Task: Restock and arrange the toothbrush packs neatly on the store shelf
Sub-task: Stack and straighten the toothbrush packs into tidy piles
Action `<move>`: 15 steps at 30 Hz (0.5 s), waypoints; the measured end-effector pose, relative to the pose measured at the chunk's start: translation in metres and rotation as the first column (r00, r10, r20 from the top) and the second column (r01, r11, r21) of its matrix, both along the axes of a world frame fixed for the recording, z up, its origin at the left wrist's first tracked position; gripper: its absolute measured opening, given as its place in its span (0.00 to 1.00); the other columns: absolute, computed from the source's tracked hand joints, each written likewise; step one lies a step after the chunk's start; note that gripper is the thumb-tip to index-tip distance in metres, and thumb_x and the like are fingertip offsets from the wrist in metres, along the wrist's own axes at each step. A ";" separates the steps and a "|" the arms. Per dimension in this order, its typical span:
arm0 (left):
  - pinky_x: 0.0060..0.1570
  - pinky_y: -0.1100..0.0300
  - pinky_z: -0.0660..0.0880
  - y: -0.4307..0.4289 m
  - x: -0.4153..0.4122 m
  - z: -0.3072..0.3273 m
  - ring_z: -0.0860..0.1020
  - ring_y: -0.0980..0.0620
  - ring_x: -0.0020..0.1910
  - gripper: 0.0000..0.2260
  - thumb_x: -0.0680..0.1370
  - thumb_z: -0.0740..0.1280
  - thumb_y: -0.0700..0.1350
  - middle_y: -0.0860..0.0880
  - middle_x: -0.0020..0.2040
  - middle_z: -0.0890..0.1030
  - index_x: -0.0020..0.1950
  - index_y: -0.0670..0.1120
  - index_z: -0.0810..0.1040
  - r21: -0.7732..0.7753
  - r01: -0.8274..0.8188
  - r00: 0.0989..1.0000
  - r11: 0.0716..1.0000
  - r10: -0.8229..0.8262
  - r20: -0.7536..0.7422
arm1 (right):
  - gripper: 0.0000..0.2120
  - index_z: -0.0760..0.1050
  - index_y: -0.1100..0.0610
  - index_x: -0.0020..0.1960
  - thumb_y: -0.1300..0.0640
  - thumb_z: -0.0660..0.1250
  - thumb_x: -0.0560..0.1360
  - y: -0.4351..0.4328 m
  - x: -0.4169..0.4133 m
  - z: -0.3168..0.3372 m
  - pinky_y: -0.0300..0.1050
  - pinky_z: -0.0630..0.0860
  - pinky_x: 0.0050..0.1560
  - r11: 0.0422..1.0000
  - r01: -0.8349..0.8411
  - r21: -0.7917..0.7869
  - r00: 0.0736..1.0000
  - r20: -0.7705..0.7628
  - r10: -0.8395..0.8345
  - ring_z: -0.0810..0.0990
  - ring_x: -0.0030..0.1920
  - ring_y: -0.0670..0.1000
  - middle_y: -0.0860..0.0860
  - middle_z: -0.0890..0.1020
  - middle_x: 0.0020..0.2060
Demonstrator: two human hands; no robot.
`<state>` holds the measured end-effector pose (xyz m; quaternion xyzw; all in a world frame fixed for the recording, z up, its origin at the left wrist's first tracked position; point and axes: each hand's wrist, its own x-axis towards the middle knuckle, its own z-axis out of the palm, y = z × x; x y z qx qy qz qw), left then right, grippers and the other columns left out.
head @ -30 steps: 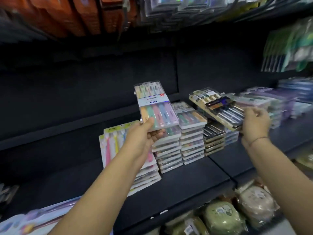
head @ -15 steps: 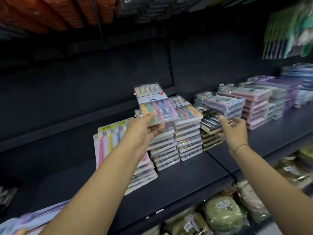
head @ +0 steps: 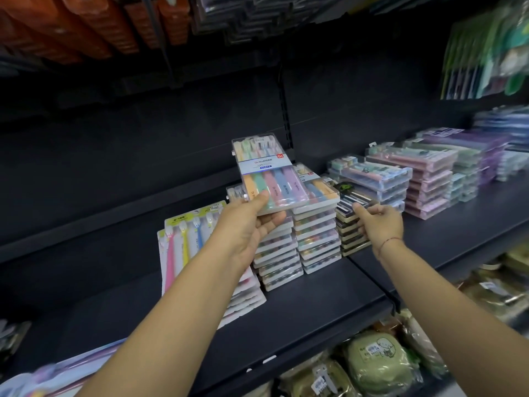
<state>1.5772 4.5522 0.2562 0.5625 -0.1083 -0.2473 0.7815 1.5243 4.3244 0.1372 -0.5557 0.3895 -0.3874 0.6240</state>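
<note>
Your left hand (head: 252,222) grips the pastel toothbrush pack (head: 269,173) by its near end, above the pastel stacks (head: 315,233) on the shelf (head: 315,305). At their 3 o'clock, your right hand (head: 378,224) curls its fingers onto the dark pack stack (head: 349,202).

One pastel pack (head: 269,179) lying in the left hand (head: 249,227), two white stacks (head: 315,239) standing beneath that grip, one black stack (head: 345,224) sitting rightward

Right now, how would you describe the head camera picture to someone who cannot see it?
A person's left hand holds a clear pack of pastel toothbrushes above neat stacks of similar packs on a dark store shelf. Their right hand grips the edge of a stack of dark packs beside them. More pastel stacks line the shelf to the right.
</note>
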 end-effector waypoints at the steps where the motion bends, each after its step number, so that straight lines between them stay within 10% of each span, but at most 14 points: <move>1: 0.42 0.58 0.83 -0.001 -0.002 0.000 0.83 0.49 0.43 0.07 0.80 0.65 0.37 0.41 0.48 0.83 0.57 0.37 0.75 -0.009 0.007 1.000 1.000 -0.007 0.000 | 0.12 0.73 0.57 0.44 0.50 0.72 0.75 0.000 -0.002 0.003 0.44 0.74 0.35 1.000 0.012 -0.021 0.999 -0.031 -0.013 0.74 0.31 0.51 0.60 0.80 0.39; 4: 0.45 0.56 0.83 -0.008 -0.007 0.000 0.83 0.49 0.43 0.09 0.79 0.66 0.37 0.41 0.50 0.84 0.58 0.36 0.75 -0.023 0.034 0.999 0.999 -0.034 -0.001 | 0.12 0.75 0.55 0.48 0.46 0.66 0.78 0.014 -0.019 0.023 0.47 0.73 0.41 0.987 0.087 -0.138 0.995 0.051 -0.081 0.76 0.37 0.51 0.53 0.80 0.41; 9: 0.47 0.58 0.82 -0.027 -0.021 -0.003 0.84 0.50 0.44 0.07 0.79 0.68 0.39 0.42 0.51 0.84 0.55 0.37 0.76 0.045 0.099 0.993 0.994 -0.102 0.065 | 0.14 0.75 0.51 0.59 0.44 0.60 0.81 0.061 -0.029 0.081 0.41 0.76 0.34 0.880 -0.440 -0.178 0.861 0.195 0.470 0.81 0.34 0.44 0.49 0.84 0.44; 12: 0.41 0.61 0.80 -0.027 -0.027 -0.004 0.82 0.55 0.38 0.08 0.79 0.68 0.47 0.46 0.46 0.83 0.53 0.43 0.77 0.227 0.063 0.940 0.972 -0.134 0.314 | 0.08 0.76 0.52 0.58 0.55 0.66 0.79 0.062 -0.017 0.097 0.39 0.76 0.32 0.867 -0.462 -0.189 0.843 0.209 0.495 0.82 0.40 0.48 0.51 0.84 0.47; 15: 0.53 0.59 0.68 -0.009 -0.009 -0.015 0.74 0.54 0.54 0.21 0.77 0.67 0.59 0.53 0.54 0.76 0.66 0.53 0.71 0.494 -0.497 0.478 0.714 -0.250 0.842 | 0.05 0.79 0.57 0.49 0.57 0.66 0.79 0.048 -0.006 0.107 0.44 0.76 0.37 0.867 -0.423 -0.265 0.882 0.097 0.460 0.79 0.38 0.51 0.55 0.82 0.42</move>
